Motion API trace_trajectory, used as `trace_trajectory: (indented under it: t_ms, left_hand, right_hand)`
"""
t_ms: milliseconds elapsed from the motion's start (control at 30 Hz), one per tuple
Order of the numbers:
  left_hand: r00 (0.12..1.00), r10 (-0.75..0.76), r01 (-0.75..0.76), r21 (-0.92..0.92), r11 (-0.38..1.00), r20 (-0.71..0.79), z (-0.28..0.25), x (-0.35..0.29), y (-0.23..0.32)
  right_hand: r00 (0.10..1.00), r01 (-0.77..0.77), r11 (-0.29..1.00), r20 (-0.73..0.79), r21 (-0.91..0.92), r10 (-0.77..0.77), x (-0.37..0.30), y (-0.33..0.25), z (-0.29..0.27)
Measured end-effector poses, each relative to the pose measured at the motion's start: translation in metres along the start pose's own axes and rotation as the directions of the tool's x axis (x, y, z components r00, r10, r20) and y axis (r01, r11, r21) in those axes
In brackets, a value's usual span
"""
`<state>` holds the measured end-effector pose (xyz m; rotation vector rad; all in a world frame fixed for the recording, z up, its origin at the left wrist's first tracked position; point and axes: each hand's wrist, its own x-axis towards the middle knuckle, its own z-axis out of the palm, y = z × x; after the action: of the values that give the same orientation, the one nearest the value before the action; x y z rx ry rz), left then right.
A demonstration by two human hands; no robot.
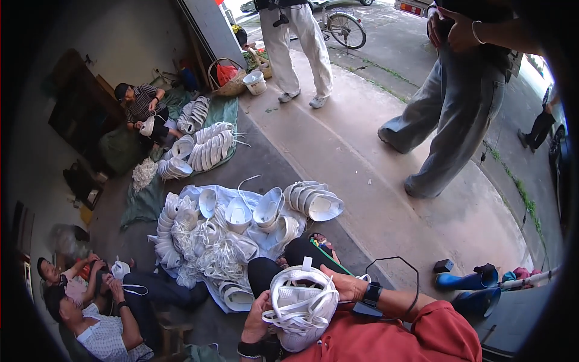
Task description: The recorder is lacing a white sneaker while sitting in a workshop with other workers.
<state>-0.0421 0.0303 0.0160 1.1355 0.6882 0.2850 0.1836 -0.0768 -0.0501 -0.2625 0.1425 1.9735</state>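
A white shoe upper (304, 304) with loose white laces across its front sits over my lap, held from both sides. My left hand (257, 318) grips its left edge, fingers curled round it. On the other side, my right hand (345, 285) closes on the rim near the heel opening, where a small white tab sticks up. Beyond my knees, a heap of white laces (208, 256) lies on a white plastic sheet (232, 193). Stacked white shoe uppers (316, 204) stand around that heap, some nested in each other.
Seated people (99, 326) work at the left; another person (145, 108) sits by more uppers (211, 148) at the back left. Two people stand on the concrete floor (362, 175) ahead. Blue boots (467, 280) lie at the right. A white bucket (255, 82) stands beside a basket (229, 81).
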Motion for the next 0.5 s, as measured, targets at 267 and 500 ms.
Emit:
trace_trajectory:
  t_ms: [267,500]
  left_hand:
    - [0.966,0.122,-0.106,0.085,0.991,-0.229,-0.004,0.027,0.012]
    - [0.825,0.494,0.000,0.874,0.486,-0.274,-0.053,0.060,-0.031]
  right_hand:
    - [0.943,0.314,0.943,0.077,0.110,-0.323,-0.014,-0.006,0.000]
    - [0.689,0.709,0.692,0.076,0.134,-0.721,-0.043,-0.141,0.009]
